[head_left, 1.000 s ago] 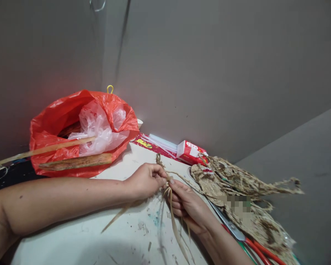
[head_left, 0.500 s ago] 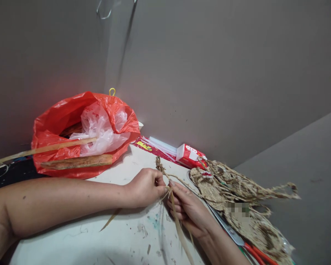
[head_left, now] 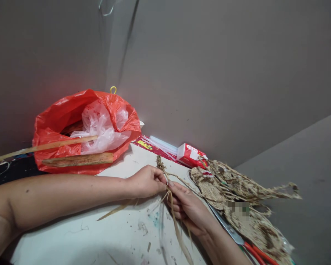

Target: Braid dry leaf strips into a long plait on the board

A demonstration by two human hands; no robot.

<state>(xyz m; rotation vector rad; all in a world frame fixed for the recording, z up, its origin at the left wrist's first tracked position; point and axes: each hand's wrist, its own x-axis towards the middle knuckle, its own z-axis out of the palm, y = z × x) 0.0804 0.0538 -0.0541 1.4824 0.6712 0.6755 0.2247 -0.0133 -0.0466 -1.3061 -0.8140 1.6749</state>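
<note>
My left hand (head_left: pixel 148 181) is closed in a pinch on pale plant-fibre strips, thumb and forefinger almost touching the other hand's fingertips. From the right, my right hand (head_left: pixel 187 204) pinches the same fibre strips (head_left: pixel 177 230), whose loose ends hang toward the table's front. A braided fibre cord (head_left: pixel 160 163) lies just beyond the fingers, and a thin twisted strand runs from it toward the woven pieces on the right. Another flat strip (head_left: pixel 113 211) sticks out below the left forearm. The exact spot where the strips cross is hidden by my fingers.
A red plastic bag (head_left: pixel 55 114) with clear plastic and bark-like strips stands at the back left. Woven straw pieces (head_left: pixel 237 184) lie at right over red-handled scissors (head_left: pixel 255 254). A red-and-white tissue pack (head_left: pixel 191 156) sits by the wall, on the white tabletop's (head_left: pixel 121 243) far edge.
My left hand has shifted slightly up, its fingers drawn closer to my right fingertips. The small loop of fibre between the hands has closed up. The right hand has hardly moved.
</note>
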